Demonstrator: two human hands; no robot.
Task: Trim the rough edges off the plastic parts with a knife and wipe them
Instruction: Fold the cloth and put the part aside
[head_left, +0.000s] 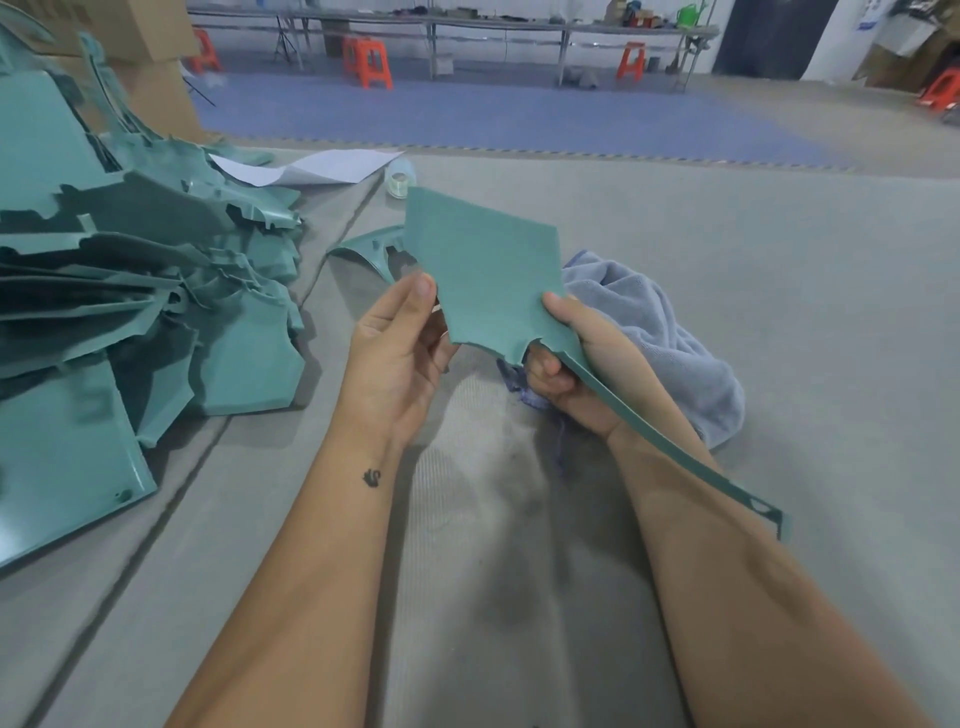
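Observation:
A teal plastic part (483, 270) with a broad flat panel and a long thin arm is held up above the grey mat. My right hand (576, 364) grips its lower right edge, thumb on top. Under that hand bunches a blue-grey cloth (670, 332), part of it seemingly caught in the fingers. My left hand (400, 358) sits at the panel's left edge with curled fingers, the thumb raised beside the plastic; something small and pale shows between its fingers, too hidden to tell. No knife is plainly visible.
A large heap of teal plastic parts (130, 291) fills the left side. One more part (374, 249) lies behind the held panel, near a tape roll (400, 179) and a white sheet (317, 166). Orange stools (366, 62) and workbenches stand far back.

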